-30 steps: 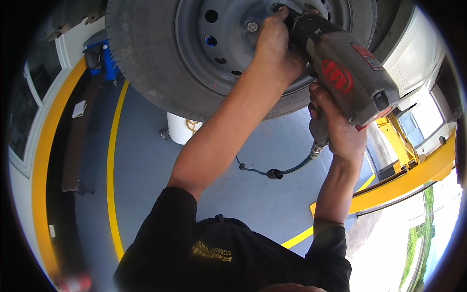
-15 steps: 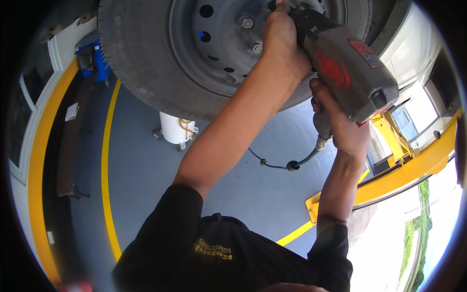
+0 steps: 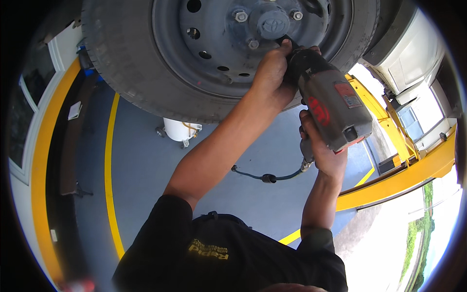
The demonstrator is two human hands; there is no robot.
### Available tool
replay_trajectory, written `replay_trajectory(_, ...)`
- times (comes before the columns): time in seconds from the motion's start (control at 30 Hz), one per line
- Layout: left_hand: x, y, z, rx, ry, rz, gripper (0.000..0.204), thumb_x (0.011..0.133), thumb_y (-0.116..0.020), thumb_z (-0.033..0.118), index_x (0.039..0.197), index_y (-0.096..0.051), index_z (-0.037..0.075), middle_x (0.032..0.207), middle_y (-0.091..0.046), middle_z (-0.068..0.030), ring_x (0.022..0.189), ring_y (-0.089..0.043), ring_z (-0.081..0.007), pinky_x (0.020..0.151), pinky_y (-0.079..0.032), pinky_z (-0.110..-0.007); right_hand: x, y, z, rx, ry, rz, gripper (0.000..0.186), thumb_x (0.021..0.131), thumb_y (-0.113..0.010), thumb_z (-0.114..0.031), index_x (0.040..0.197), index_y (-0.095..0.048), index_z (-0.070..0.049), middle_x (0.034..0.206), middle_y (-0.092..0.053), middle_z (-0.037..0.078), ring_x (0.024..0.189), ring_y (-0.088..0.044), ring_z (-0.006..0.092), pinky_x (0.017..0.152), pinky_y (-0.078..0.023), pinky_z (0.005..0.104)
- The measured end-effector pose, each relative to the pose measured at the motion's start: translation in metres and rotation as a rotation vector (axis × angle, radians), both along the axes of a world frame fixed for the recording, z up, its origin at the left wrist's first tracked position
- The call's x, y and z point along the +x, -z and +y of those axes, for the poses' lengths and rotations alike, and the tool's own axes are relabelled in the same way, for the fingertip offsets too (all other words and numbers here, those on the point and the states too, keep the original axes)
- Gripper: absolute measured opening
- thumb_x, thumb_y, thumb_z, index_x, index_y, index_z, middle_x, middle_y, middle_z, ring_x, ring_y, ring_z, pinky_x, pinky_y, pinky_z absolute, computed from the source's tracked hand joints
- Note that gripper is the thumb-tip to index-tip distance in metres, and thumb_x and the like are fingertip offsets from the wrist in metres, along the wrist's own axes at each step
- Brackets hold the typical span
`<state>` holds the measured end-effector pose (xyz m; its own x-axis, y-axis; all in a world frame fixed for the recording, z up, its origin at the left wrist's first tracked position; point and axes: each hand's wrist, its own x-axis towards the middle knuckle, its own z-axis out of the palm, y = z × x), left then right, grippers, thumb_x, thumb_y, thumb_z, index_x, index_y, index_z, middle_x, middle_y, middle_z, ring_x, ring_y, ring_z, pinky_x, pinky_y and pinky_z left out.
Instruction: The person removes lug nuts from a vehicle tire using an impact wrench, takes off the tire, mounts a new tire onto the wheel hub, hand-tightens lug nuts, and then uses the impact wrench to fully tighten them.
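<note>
A grey-black impact wrench with a red mark on its side is held up against the steel wheel. My left hand is wrapped round its nose from the left, thumb near the dark socket end. My right hand is closed on the handle. The socket end lies just below and right of the round centre cap; whether it sits on a nut is hidden. Lug nuts show on the wheel. An air hose runs left from the handle's base.
The tyre hangs above the grey floor. Behind its lower edge stands a white wheeled tank. A yellow lift arm spans the right side, and a yellow floor line runs on the left.
The impact wrench and both hands have shifted left and down in view, with the nose now below the centre cap. More of the wheel's hub and lug nuts shows. The hose has swung left.
</note>
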<state>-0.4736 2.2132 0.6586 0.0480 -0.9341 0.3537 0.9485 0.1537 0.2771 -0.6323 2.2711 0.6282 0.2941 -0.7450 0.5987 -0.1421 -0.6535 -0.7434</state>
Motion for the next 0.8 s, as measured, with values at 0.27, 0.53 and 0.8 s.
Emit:
replay_trajectory(0.27, -0.019, -0.006, 0.012, 0.081, -0.064, 0.071, 0.042, 0.109, -0.036, 0.037, 0.118, -0.052, -0.001, 0.107, -0.065, -0.0130, 0.108, -0.066, -0.0302, 0.095, -0.054, -0.048, -0.027, 0.011, -0.017, -0.270, -0.001, 0.149, 0.021, 0.089, -0.072, -0.006, 0.109, -0.069, -0.001, 0.080, -0.066, 0.003, 0.068, -0.059, 0.0096, 0.061, -0.046, 0.0249)
replay_trajectory(0.53, 0.015, 0.019, 0.046, 0.088, -0.094, 0.118, 0.046, 0.107, -0.029, 0.038, 0.116, -0.055, 0.002, 0.100, -0.066, -0.0127, 0.105, -0.066, -0.0295, 0.094, -0.054, -0.048, -0.013, 0.032, 0.012, -0.329, -0.118, 0.283, 0.023, 0.089, -0.071, -0.002, 0.112, -0.068, 0.000, 0.093, -0.069, 0.008, 0.079, -0.065, 0.0139, 0.068, -0.052, 0.0276)
replay_trajectory(0.8, 0.041, -0.003, 0.053, 0.214, -0.155, -0.111, 0.033, 0.106, -0.048, 0.030, 0.123, -0.052, 0.002, 0.107, -0.068, -0.0119, 0.102, -0.068, -0.0268, 0.091, -0.057, -0.046, 0.007, 0.024, 0.007, -0.480, -0.066, 0.275, 0.043, 0.075, -0.079, -0.004, 0.116, -0.067, -0.001, 0.108, -0.072, 0.012, 0.097, -0.070, 0.0243, 0.084, -0.054, 0.0346)
